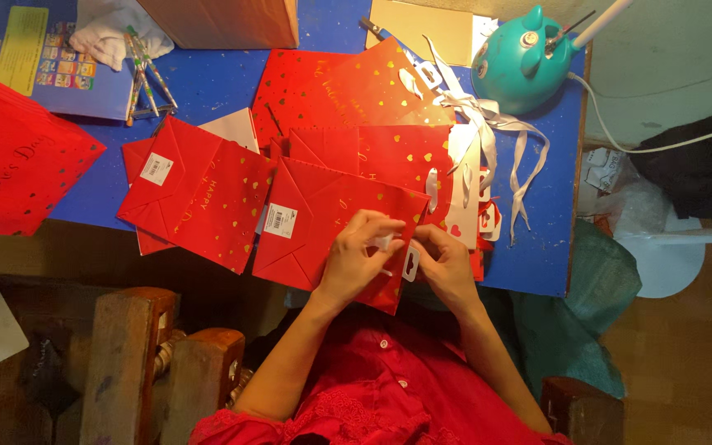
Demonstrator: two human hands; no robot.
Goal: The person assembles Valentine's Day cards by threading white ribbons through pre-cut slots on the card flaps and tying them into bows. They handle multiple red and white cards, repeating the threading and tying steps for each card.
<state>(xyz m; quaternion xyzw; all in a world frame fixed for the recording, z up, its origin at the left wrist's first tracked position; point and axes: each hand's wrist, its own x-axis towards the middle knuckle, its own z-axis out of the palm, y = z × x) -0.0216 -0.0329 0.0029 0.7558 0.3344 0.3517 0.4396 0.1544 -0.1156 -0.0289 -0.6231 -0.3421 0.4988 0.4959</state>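
Observation:
A flat red paper gift bag (323, 222) with gold hearts and a white barcode sticker lies at the near edge of the blue table (554, 239). My left hand (354, 259) pinches a small white tab at the bag's open end. My right hand (447, 262) holds a small white hang tag (410, 262) beside it, fingers closed on it. Both hands meet over the bag's right corner. More flat red bags (199, 194) lie to the left and behind (348, 86).
White ribbons (488, 124) and loose white hang tags (488, 218) lie to the right. A teal desk lamp base (521, 62) stands at the back right. A red bag stack (10, 156) sits far left, a cardboard box (224, 21), pens (146, 78) and a booklet (43, 53) behind.

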